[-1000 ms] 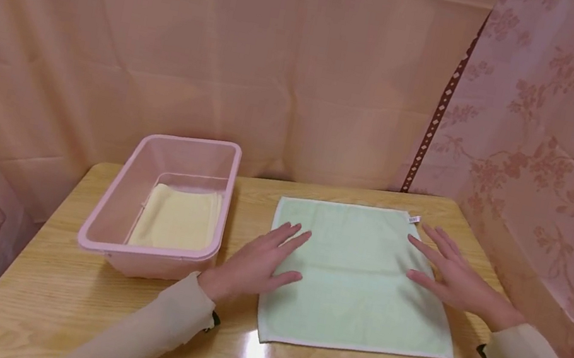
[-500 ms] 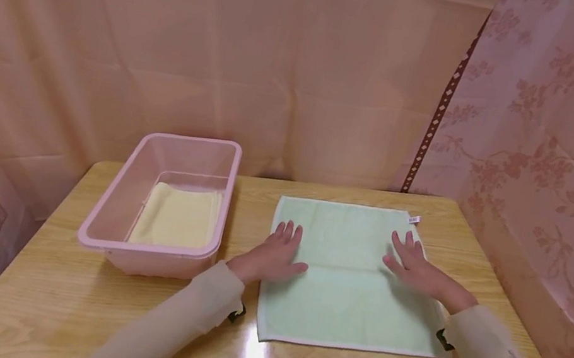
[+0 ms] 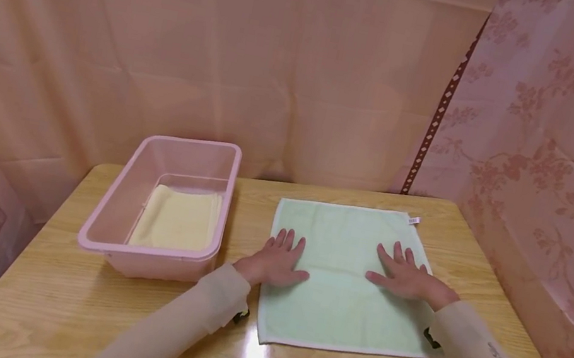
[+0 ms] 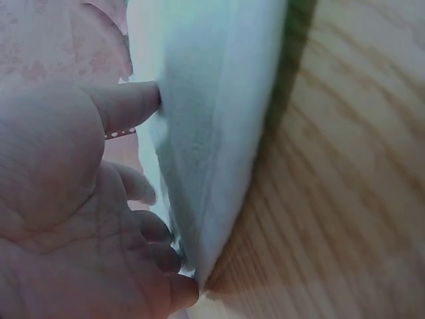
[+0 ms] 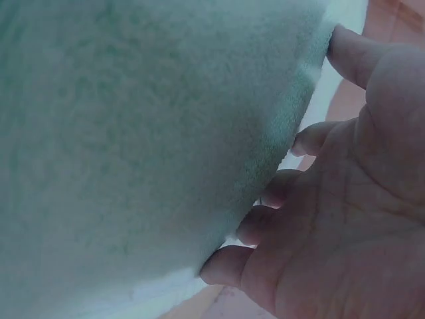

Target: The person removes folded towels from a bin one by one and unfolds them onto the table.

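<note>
A pale green towel (image 3: 333,309) with a white hem lies spread flat on the wooden table. My left hand (image 3: 278,264) rests on its left side, fingers spread and pointing away from me. On the right side, my right hand (image 3: 404,278) touches the towel with its fingers fanned out. Both wrist views show fingertips against the cloth and palms raised off it: the left palm (image 4: 53,219) near the white hem, the right palm (image 5: 339,212) over the green pile. Neither hand grips anything. A small white tag (image 3: 414,220) sticks out at the far right corner.
Left of the towel stands a pink plastic basin (image 3: 147,253) holding a folded yellow towel (image 3: 178,221). The wooden table (image 3: 68,307) ends at the back against a hanging pink curtain (image 3: 228,53). A floral curtain (image 3: 567,158) hangs on the right.
My right hand has moved left and down from near the towel's right edge onto the cloth. My left hand has shifted slightly right and settled. The towel and basin stay put.
</note>
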`<state>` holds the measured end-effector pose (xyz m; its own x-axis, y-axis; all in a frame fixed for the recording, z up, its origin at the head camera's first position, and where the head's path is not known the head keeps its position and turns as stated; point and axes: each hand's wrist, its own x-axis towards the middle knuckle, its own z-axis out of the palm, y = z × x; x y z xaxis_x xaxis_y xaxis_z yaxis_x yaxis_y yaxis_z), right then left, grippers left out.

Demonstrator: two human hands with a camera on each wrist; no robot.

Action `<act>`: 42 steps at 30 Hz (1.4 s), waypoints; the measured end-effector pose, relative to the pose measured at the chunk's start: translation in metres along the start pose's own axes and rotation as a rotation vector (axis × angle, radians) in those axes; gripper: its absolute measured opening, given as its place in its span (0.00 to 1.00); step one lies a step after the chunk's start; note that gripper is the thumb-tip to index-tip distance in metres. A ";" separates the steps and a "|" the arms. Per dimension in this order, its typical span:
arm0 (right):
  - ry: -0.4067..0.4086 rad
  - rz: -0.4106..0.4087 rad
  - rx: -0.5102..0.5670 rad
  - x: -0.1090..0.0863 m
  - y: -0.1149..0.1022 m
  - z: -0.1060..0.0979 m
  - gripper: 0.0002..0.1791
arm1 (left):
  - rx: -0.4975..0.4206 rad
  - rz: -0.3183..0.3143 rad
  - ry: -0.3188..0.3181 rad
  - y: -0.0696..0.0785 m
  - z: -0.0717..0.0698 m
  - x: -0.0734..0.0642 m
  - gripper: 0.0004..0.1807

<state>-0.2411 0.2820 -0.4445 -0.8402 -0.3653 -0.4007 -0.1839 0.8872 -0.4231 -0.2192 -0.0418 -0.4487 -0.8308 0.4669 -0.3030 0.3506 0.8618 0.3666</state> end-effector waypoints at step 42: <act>-0.042 0.061 -0.003 0.001 0.061 -0.028 0.58 | 0.133 -0.133 -0.038 0.063 0.017 0.041 0.45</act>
<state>-0.2674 0.3432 -0.4481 -0.8280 -0.3222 -0.4590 -0.1350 0.9089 -0.3945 -0.2236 0.0350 -0.4530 -0.8576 0.3519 -0.3751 0.2946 0.9339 0.2026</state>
